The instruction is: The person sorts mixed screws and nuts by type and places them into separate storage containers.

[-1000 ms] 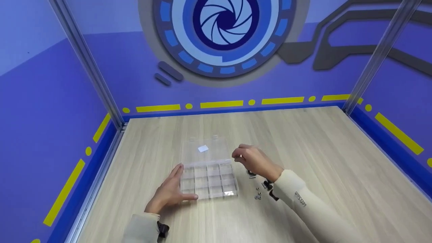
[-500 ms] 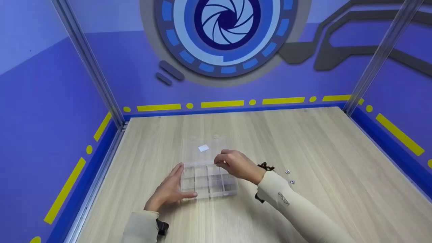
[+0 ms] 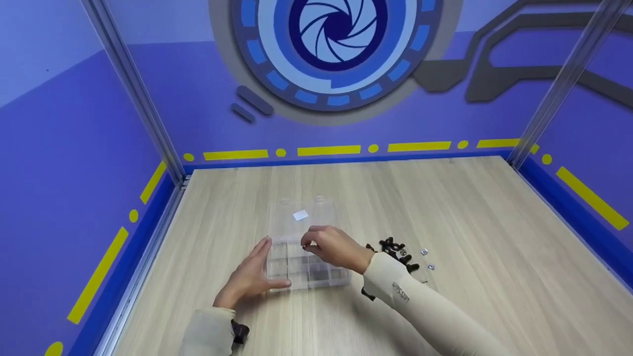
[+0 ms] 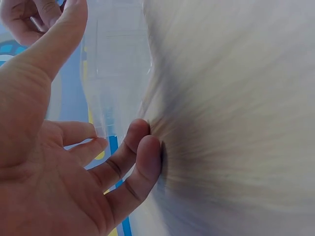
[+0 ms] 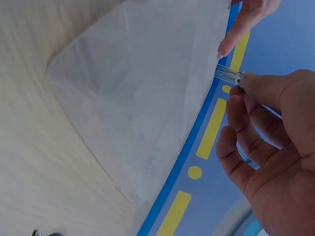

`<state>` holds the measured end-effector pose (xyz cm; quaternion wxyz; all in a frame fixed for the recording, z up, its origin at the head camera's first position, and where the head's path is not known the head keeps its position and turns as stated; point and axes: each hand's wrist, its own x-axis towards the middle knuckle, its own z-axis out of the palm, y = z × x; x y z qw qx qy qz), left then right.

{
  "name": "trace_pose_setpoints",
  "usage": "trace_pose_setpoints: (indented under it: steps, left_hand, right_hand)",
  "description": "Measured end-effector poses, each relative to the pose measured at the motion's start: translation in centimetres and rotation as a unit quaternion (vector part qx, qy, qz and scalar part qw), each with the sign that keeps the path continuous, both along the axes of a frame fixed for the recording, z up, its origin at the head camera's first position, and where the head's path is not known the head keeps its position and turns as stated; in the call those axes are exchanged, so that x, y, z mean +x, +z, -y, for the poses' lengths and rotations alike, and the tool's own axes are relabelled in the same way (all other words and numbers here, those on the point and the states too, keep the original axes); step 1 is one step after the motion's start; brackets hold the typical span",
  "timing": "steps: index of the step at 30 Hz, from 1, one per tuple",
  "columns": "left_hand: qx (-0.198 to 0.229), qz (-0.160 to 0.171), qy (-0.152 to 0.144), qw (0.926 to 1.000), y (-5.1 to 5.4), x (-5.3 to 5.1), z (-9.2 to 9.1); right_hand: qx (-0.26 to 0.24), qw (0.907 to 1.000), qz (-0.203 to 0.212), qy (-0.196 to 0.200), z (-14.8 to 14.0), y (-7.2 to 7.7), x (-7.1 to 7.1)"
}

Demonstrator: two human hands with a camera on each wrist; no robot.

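A clear plastic compartment box [image 3: 329, 283] lies on the table, its lid [image 3: 324, 210] folded back and bearing a white label [image 3: 300, 215]. Along the box's left side rests my left hand [image 3: 249, 272], thumb on the front edge and fingers extended by the side. In the left wrist view, the last fingers of that hand [image 4: 64, 172] bend lightly beside the box wall. My right hand [image 3: 336, 247] is over the back compartments. Its thumb and index finger pinch a small metal nut [image 5: 239, 81], seen best in the right wrist view. The compartment beneath is partly hidden.
Several black knob-like parts [image 3: 406, 259] lie heaped right of the box, partly behind my right sleeve. Two loose nuts [image 3: 424, 251] and a small screw [image 3: 424, 282] lie beyond them. Blue walls [image 3: 346, 118] border the table at the back and sides.
My right hand has moved left, from beside the lid to above the compartments. The black parts and loose nuts have come into view from behind the arm. My left hand stays put.
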<state>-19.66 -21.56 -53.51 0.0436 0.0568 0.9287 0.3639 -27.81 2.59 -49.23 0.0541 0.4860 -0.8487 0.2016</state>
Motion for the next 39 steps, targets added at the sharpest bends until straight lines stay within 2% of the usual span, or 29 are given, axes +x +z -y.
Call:
trace_pose_setpoints:
  steps: [8,11,21,33,39]
  left_hand:
    - [-0.002,-0.008,-0.002,1.0000,0.1,0.1,0.1]
    - [-0.001,-0.010,-0.004,0.9999,0.0,0.1,0.0]
    - [0.005,-0.002,0.008,1.0000,0.1,0.2,0.0]
    - [0.003,-0.004,0.013,0.9999,-0.1,0.3,0.1]
    - [0.003,-0.004,0.014,0.9999,-0.1,0.1,0.1]
  right_hand:
    - [0.022,0.9997,0.013,-0.002,1.1,-0.8,0.3]
    - [0.030,0.9995,0.006,0.002,1.4,-1.1,0.3]
    - [0.049,0.9985,0.002,0.023,2.2,-1.5,0.5]
    - [0.096,0.9938,0.047,0.031,2.3,-1.8,0.8]
    - [0.085,0.9942,0.022,0.063,2.4,-2.0,0.8]
